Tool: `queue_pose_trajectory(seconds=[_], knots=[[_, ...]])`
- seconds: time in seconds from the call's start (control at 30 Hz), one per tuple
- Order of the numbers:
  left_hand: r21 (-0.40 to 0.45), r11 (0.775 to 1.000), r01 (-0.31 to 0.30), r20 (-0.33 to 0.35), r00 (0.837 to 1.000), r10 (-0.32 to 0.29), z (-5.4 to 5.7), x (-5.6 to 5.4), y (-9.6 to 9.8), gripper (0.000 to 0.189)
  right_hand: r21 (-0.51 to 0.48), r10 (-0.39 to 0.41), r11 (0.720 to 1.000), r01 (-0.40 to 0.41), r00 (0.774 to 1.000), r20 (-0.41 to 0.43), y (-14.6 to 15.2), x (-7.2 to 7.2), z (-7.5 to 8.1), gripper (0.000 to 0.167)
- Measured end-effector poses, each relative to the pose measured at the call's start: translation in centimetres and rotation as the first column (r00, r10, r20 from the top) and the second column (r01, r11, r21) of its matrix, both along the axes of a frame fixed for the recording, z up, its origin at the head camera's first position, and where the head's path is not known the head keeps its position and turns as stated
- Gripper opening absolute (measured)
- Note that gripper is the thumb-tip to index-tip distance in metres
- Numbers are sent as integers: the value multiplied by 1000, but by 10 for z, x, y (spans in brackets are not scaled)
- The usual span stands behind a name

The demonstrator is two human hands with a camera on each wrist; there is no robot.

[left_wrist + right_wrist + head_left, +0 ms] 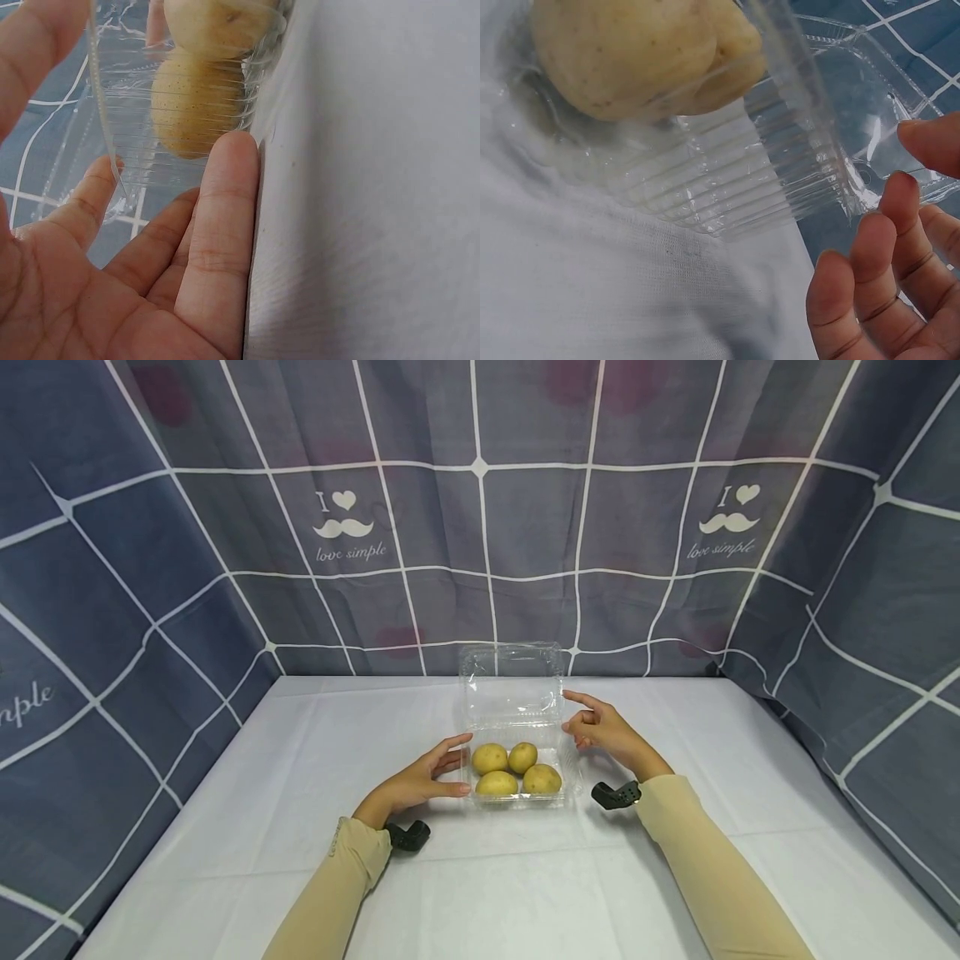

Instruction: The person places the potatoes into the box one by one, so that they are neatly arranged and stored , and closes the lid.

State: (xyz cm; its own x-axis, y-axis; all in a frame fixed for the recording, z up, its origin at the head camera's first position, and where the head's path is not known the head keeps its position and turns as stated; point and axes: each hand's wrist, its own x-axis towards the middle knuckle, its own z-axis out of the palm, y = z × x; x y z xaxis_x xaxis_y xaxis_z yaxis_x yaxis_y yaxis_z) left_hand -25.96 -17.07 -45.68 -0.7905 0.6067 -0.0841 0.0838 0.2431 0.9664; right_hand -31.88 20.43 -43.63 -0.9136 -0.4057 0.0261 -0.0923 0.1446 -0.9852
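A clear plastic clamshell box [567,758] stands on the table with its lid [512,687] raised at the back. Several yellow potatoes [490,758] lie inside the base. At the box's left side is my left hand [412,783], its fingers and thumb spread. In the left wrist view, its fingertips [232,154] lie against or very close to the ribbed wall. My right hand [606,728] is by the right rear corner, index finger reaching toward the lid's edge and the other fingers loosely bent. In the right wrist view, the fingers [874,244] hold nothing; contact with the lid is unclear.
A white cloth [300,827] covers the table. Grey-blue checked curtains [435,527] hang behind it and along both sides, close behind the raised lid. Black wrist-worn devices [617,795] sit at both sleeve cuffs.
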Motion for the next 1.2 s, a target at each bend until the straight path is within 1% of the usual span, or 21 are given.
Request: queue_pose_trajectory(seconds=[0.27, 0.47, 0.73, 0.83, 1.03, 1.2], knots=[[-1, 1000, -2, 3, 1000, 2, 0, 0, 0, 96, 18, 8, 1000, -8, 999, -34, 3, 7, 2, 74], [2, 1000, -3, 0, 1000, 3, -1, 0, 0, 96, -11, 7, 1000, -8, 998, -58, 2, 12, 2, 69], [20, 1000, 2, 1, 1000, -2, 0, 0, 1, 96, -34, 1, 999, -3, 998, -62, 3, 20, 0, 66], [40, 999, -3, 13, 1000, 3, 1, 0, 2, 100, -35, 5, 999, -7, 997, -73, 3, 23, 0, 65], [82, 996, -19, 34, 999, 16, 0, -2, 2, 111, -27, -10, 1000, 8, 997, -76, 4, 27, -2, 57], [87, 995, -45, 20, 999, 44, 0, -2, 2, 125, -35, -24, 999, 21, 997, -67, 4, 29, -3, 56]])
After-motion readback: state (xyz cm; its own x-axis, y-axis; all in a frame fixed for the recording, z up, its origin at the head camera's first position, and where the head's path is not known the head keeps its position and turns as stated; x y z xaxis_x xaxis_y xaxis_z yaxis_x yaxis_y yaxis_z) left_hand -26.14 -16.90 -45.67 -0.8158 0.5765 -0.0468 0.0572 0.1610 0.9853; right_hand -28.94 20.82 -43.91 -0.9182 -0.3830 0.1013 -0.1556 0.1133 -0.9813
